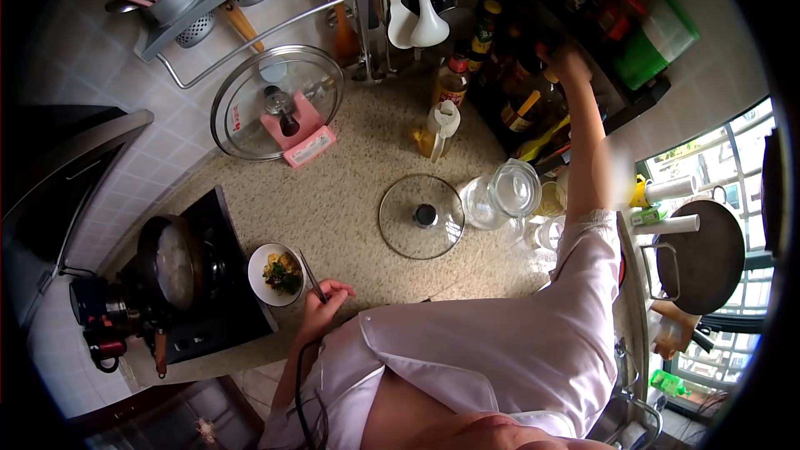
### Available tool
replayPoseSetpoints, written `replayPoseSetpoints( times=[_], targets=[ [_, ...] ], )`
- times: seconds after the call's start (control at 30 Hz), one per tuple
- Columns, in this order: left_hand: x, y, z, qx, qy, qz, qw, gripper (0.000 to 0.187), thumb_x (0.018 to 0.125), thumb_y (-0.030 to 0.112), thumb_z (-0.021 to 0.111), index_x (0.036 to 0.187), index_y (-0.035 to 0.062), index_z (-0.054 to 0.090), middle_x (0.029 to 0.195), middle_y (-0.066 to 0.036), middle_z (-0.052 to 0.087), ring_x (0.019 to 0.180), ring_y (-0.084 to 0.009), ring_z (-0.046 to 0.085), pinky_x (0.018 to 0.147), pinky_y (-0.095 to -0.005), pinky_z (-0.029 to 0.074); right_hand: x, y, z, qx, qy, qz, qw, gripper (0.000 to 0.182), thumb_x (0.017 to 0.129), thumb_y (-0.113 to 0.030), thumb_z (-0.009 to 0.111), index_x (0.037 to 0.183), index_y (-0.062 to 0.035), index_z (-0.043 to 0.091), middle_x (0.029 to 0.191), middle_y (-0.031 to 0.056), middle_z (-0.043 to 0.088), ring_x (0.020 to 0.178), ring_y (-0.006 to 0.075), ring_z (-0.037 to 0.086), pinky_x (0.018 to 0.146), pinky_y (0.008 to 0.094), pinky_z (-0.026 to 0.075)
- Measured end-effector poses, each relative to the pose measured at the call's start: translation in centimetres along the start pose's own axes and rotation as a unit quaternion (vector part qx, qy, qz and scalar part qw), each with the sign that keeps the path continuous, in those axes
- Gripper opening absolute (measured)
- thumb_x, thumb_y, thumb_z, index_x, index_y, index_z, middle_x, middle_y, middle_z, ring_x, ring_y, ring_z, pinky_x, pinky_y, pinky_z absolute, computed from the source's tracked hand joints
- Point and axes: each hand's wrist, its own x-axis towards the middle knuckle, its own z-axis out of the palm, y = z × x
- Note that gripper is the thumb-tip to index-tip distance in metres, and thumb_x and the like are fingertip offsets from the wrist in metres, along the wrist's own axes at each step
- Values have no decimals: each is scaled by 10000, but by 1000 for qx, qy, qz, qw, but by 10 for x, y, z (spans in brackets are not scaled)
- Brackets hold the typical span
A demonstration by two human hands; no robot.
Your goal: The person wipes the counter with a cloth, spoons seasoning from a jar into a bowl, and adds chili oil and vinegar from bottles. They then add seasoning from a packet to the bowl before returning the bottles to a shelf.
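My left hand (323, 307) is closed around dark chopsticks (312, 273) at the right side of a white bowl (260, 277). Chopped green and yellow food (282, 273) lies in the bowl. My right arm is stretched far up to the dark rack of bottles, where my right hand (570, 65) is among the bottle tops. Its fingers are dim and partly hidden, so what they touch cannot be made out. Below that hand is a bottle with a yellow label (522, 111). A red-capped bottle (452, 79) and an oil jug (442, 128) stand left of the rack.
A pan (173, 262) sits on the black stove (223, 317) at the left. On the counter (333, 200) are a glass lid (423, 215), a glass pitcher (510, 192) and a large lid (242, 108) in a pink stand (300, 129). Ladles (429, 25) hang above.
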Motion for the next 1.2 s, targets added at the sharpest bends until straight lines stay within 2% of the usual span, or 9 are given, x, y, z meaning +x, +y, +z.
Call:
replayPoseSetpoints(
  times=[0.1, 0.57, 0.67, 0.77, 0.83, 0.93, 1.03, 1.17, 1.2],
  targets=[
    [4, -2, -2, -6, 4, -31, 999, 129, 881, 77, 575, 960, 1, 643, 908, -73, 695, 834, -110, 609, 789, -268, 453, 38, 13, 30, 56, 16, -42, 997, 684, 801, -428, 694, 1355, -102, 459, 1189, 218, 606, 1083, 364, 594, 899, 449, 477],
    [24, 11, 2, -11, 18, -55, 998, 133, 885, 94, 581, 959, 2, 642, 894, -49, 685, 800, -81, 588, 730, -237, 443, 99, 35, 67, 185, -49, -36, 981, 662, 674, -238, 726, 1267, -34, 512, 1139, 231, 623, 1038, 342, 620, 869, 397, 500],
    [31, 13, 2, 2, 8, -35, 999, 126, 885, 101, 582, 948, 13, 647, 893, -40, 684, 770, -71, 571, 715, -232, 435, 99, 37, 79, 124, 61, -89, 986, 661, 666, -230, 737, 1258, -31, 518, 1096, 213, 638, 993, 311, 637, 835, 382, 511],
    [36, 14, 4, 10, 5, -44, 999, 119, 886, 104, 586, 942, 21, 650, 890, -32, 680, 759, -63, 558, 709, -226, 428, 84, 29, 60, 163, 46, -80, 982, 631, 698, -191, 735, 1280, -65, 528, 1118, 206, 635, 1006, 338, 623, 881, 417, 481],
    [37, 10, 5, 3, 10, -43, 999, 118, 886, 106, 589, 944, 25, 651, 890, -26, 678, 749, -55, 546, 699, -217, 419, 78, 21, 45, 278, -92, -7, 956, 616, 706, -195, 729, 1276, -65, 536, 1108, 198, 636, 1023, 328, 613, 896, 418, 467],
    [38, 2, 3, 5, 0, -42, 999, 118, 887, 106, 590, 947, 25, 651, 885, -19, 676, 756, -50, 546, 694, -210, 412, 75, 20, 47, 207, -7, -67, 976, 580, 715, -173, 712, 1258, -49, 549, 1066, 191, 643, 1012, 306, 615, 883, 415, 466],
    [37, 2, 3, 0, 9, -33, 999, 118, 886, 104, 591, 951, 26, 652, 880, -10, 671, 735, -39, 527, 672, -203, 399, 84, 19, 45, 150, -52, -82, 984, 561, 704, -180, 737, 1197, -3, 537, 984, 178, 646, 894, 260, 644, 749, 382, 513],
    [39, 1, 4, -16, 14, -33, 999, 120, 886, 104, 590, 955, 27, 653, 876, -4, 668, 722, -30, 513, 655, -196, 391, 74, -16, 35, 55, -91, -121, 987, 552, 732, -252, 754, 1197, -35, 550, 988, 162, 655, 922, 269, 643, 757, 397, 506],
    [39, 1, 4, -7, 9, -35, 999, 121, 886, 104, 590, 956, 28, 653, 876, -5, 668, 718, -29, 509, 652, -194, 390, 60, -35, 25, 5, -26, -162, 986, 562, 739, -330, 749, 1197, -57, 571, 1120, 165, 613, 1031, 303, 598, 856, 422, 474]
  ],
)
